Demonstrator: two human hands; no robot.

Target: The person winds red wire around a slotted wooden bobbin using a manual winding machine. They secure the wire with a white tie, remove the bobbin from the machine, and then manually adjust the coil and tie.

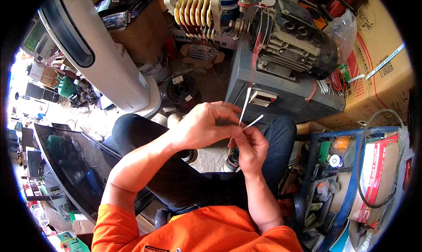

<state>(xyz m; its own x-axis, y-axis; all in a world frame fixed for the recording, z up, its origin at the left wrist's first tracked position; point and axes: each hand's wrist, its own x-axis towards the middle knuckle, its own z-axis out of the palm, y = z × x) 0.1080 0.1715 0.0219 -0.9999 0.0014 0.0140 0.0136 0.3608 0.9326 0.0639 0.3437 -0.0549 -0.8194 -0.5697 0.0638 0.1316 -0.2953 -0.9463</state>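
Observation:
My left hand (204,124) is closed at the thin white sleeving (245,107), its fingertips meeting those of my right hand (248,146). A second short white length (255,120) sticks out from my right hand's pinch toward the upper right. Above the upright white piece runs a blurred red strand (254,61), in front of a grey cabinet (239,91); whether it passes through the sleeving I cannot tell. My fingertips partly hide one another and the point where the white pieces meet.
A motor (288,45) with a coil former (193,12) sits on the cabinet. A white tower unit (96,63) and wire spool (182,89) stand ahead. A dark panel (74,173) lies left, a cluttered blue-framed cart (343,210) right, cardboard boxes (373,98) behind it.

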